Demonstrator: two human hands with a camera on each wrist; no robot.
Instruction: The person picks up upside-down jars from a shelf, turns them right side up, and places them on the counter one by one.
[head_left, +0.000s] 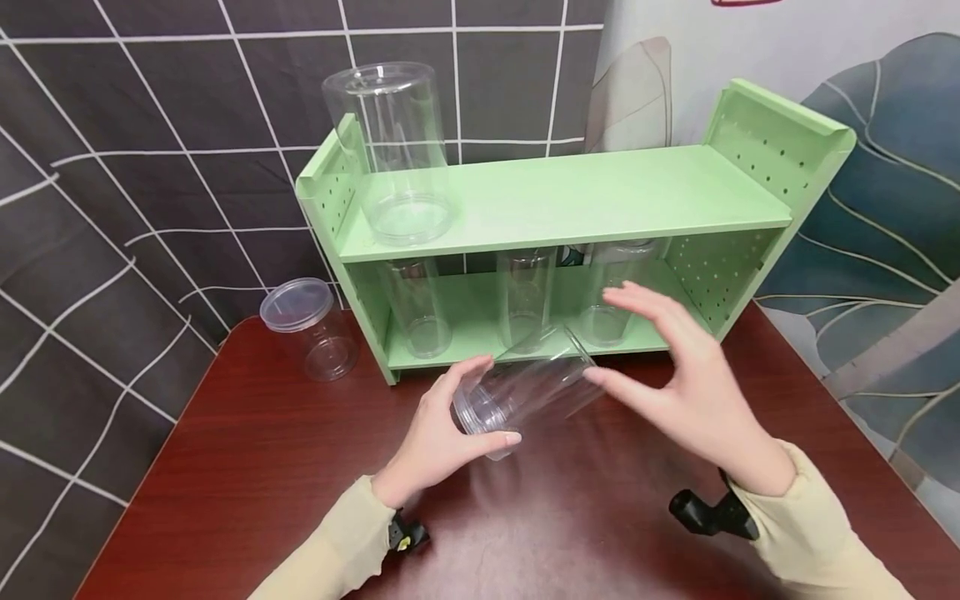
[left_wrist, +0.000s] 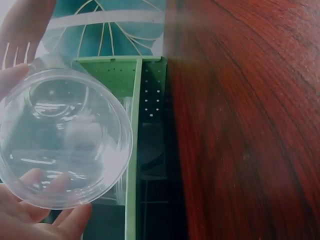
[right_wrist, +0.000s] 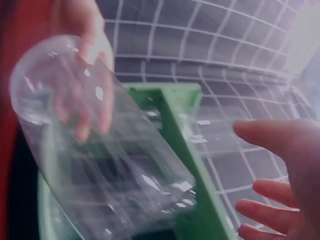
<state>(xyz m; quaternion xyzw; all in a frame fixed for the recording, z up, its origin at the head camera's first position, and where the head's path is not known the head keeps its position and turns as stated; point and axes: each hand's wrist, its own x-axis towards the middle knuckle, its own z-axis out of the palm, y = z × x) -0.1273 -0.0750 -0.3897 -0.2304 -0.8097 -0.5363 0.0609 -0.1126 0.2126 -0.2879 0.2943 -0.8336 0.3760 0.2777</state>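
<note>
A clear plastic jar lies tilted in the air above the table, in front of the green shelf. My left hand grips its lower left end, thumb on the near side and fingers round the far side. In the left wrist view the round end of the jar faces the camera. Beside the other end is my right hand, thumb and fingers spread wide. The right wrist view shows a gap between the right hand and the jar; in the head view the thumb tip overlaps the jar's edge.
The green two-tier shelf stands at the back of the red-brown table. A large clear jar is on its top left. Several clear jars, one in the middle, stand below. Left of the shelf is a lidded jar.
</note>
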